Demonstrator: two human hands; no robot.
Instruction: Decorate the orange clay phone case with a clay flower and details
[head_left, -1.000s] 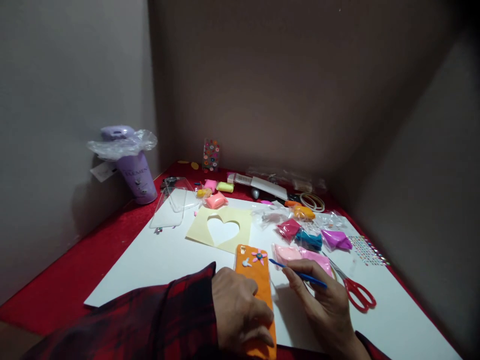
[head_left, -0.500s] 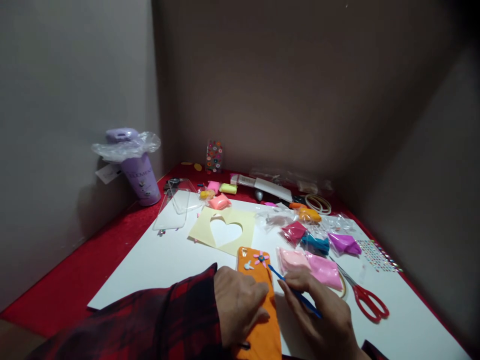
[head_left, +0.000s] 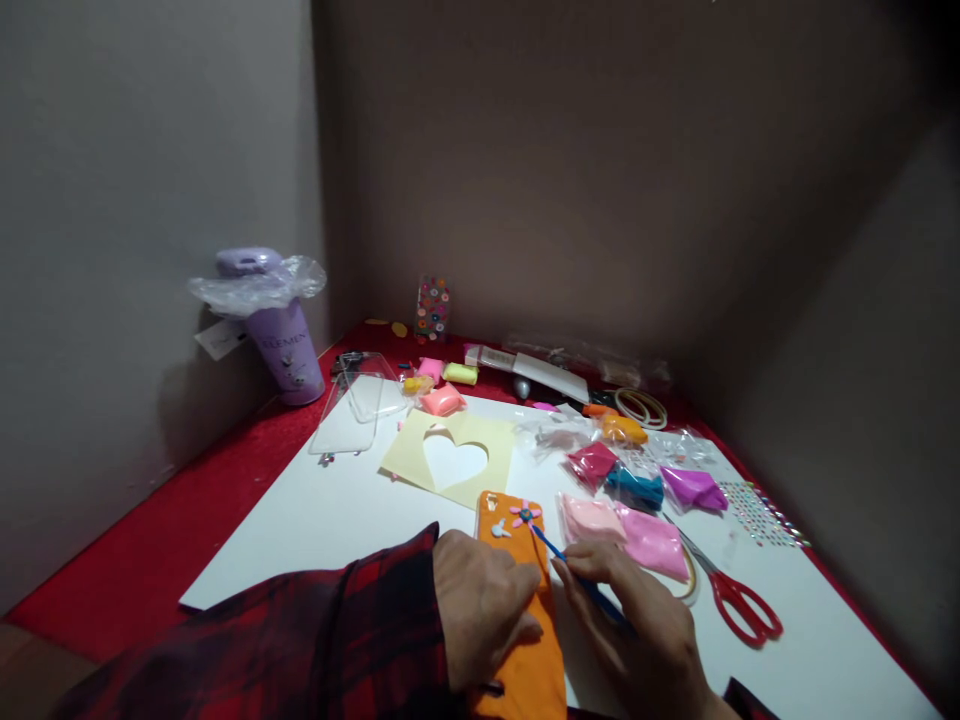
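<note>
An orange clay-covered phone case (head_left: 536, 640) lies on the white board in front of me. Near its top are a pink clay flower (head_left: 526, 514) with a dark blue centre and a small pale blue clay shape (head_left: 500, 529). My left hand (head_left: 487, 600), fingers curled, lies across the case and grips it; its underside is hidden. Between the thumb and fingers of my right hand (head_left: 637, 620) is a thin blue modelling tool (head_left: 550, 542). Its tip touches the flower at the lower petals.
A pale yellow sheet (head_left: 405, 455) with a heart cut-out lies beyond the case. To the right are bagged clay packs (head_left: 654, 540), red-handled scissors (head_left: 742, 605) and a gem sheet (head_left: 761, 515). Clear phone cases (head_left: 345, 440) and a purple cup (head_left: 289, 355) stand at the left.
The blue tool's tip has moved up and left from beside the case onto the flower. My left hand keeps its place on the case. The view has shifted slightly.
</note>
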